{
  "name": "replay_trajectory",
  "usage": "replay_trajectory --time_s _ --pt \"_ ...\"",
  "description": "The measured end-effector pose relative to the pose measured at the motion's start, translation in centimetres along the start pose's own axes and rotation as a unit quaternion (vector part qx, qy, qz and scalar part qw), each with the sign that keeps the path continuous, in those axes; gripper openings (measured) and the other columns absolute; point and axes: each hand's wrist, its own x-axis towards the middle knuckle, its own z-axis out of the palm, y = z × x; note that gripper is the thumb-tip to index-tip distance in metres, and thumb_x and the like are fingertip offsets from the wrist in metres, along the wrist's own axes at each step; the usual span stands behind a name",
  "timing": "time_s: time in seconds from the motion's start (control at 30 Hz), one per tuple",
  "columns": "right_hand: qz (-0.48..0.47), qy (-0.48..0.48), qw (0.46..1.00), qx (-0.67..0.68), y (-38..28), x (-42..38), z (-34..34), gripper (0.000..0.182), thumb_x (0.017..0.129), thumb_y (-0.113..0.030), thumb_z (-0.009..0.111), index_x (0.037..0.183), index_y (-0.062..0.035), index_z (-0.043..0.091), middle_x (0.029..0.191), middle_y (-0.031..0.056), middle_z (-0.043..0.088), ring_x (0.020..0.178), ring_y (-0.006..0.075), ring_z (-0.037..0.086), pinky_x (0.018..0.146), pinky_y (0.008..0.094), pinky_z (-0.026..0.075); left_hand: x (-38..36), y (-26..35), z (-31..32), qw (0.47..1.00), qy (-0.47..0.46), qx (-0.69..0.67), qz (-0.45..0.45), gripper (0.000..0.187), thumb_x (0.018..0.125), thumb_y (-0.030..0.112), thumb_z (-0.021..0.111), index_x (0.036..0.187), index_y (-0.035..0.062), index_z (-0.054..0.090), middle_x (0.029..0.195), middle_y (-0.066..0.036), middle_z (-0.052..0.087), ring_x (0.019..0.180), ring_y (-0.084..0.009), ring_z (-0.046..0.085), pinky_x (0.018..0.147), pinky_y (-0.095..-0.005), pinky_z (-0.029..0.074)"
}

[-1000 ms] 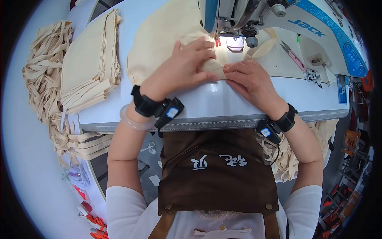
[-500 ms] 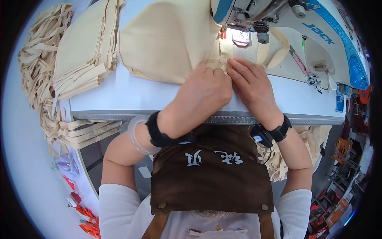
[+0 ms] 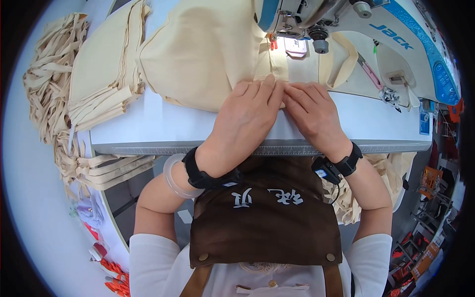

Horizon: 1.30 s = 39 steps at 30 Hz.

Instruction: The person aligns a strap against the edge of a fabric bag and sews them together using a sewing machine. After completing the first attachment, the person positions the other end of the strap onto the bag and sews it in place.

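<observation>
Cream fabric lies on the white table, its narrow edge running up under the needle area of a sewing machine. My left hand rests over the fabric's near edge, fingers pointing up and partly bent. Beside it, almost touching, my right hand pinches the same edge with its fingertips, fingers together. The thumbs and the fabric just beneath the hands are hidden. A cream strap curves over the machine bed to the right of the needle.
Stacked cream fabric pieces and a heap of straps lie at the left. Pink-handled snips rest on the machine bed. A metal ruler edge runs along the table front. More cream fabric hangs below right.
My left hand has gone from a closed, bent shape to a flatter one with fingers extended over the fabric. The right hand's fingers have shifted slightly. The whole view has moved a little.
</observation>
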Motion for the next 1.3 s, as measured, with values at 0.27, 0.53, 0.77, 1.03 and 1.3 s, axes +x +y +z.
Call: replay_trajectory --time_s 0.27,0.53,0.77,1.03,1.3 --pt "-0.001 0.003 1.0 0.009 0.5 0.2 -0.1 0.037 0.076 -0.008 0.062 0.112 0.0011 0.066 0.104 0.007 0.064 0.098 0.024 0.062 0.09 0.0374 0.049 0.2 -0.8 0.7 1.0 0.011 -0.001 0.004 0.046 0.082 0.005 0.06 0.127 -0.0056 0.063 0.131 -0.017 0.064 0.102 -0.0266 0.062 0.09 -0.0363 0.05" --pt "0.008 0.029 0.999 0.026 1.7 1.7 0.6 0.029 0.075 -0.008 0.063 0.103 -0.001 0.067 0.095 0.0052 0.064 0.093 0.0239 0.062 0.087 0.0361 0.049 1.4 -2.1 1.8 1.0 0.03 0.007 -0.005 0.045 0.082 0.006 0.062 0.125 -0.0042 0.064 0.128 -0.016 0.066 0.098 -0.0267 0.063 0.087 -0.0365 0.052" --pt "0.032 0.027 0.999 0.025 2.3 2.3 0.9 0.019 0.076 -0.007 0.066 0.096 -0.0042 0.068 0.091 0.0035 0.064 0.091 0.0229 0.062 0.085 0.036 0.049 2.5 -2.9 2.1 0.998 0.052 0.04 0.016 0.033 0.083 0.008 0.062 0.112 -0.0048 0.069 0.113 -0.017 0.072 0.092 -0.0236 0.065 0.081 -0.0345 0.053" --pt "0.043 0.041 0.998 0.025 2.9 2.9 1.6 0.016 0.078 -0.007 0.067 0.094 -0.0052 0.069 0.091 0.0038 0.065 0.093 0.023 0.062 0.084 0.0365 0.048 3.2 -3.6 2.4 0.997 0.069 0.033 0.019 0.031 0.079 0.007 0.064 0.108 -0.0041 0.07 0.107 -0.015 0.072 0.093 -0.0249 0.065 0.082 -0.0346 0.053" --pt "0.055 0.048 0.997 0.031 3.6 3.3 2.2 0.011 0.08 -0.007 0.066 0.09 -0.0049 0.067 0.091 0.0052 0.064 0.094 0.0252 0.062 0.082 0.0382 0.048 4.1 -4.3 2.7 0.996 0.08 0.027 0.02 0.026 0.078 0.008 0.064 0.101 -0.0037 0.069 0.102 -0.014 0.07 0.098 -0.025 0.066 0.085 -0.0358 0.053"
